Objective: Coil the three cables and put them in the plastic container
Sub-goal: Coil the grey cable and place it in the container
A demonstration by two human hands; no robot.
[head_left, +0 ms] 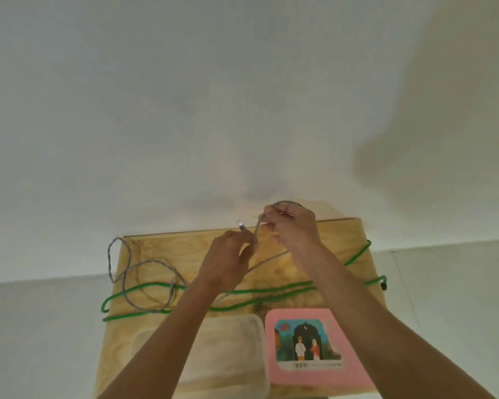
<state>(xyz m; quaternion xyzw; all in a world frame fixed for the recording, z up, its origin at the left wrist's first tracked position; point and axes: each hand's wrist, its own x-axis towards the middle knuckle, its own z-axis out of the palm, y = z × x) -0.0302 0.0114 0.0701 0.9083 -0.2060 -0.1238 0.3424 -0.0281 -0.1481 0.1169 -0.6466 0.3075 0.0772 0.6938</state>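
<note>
Two cables only we can see: grey cable (144, 283) pinched by our left hand (228, 260) and right hand (294, 226) above wooden table (271, 240), green cable (257, 295) draped across it; plastic container (242, 341) half behind forearm, pink lid (303, 315) beside, white wall behind

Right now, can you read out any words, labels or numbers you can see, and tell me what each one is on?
Nothing can be read.
Pink lid: a picture label with a strip of print along its bottom edge, too blurred to read.
Cables, board and clear container: no writing shows.
</note>
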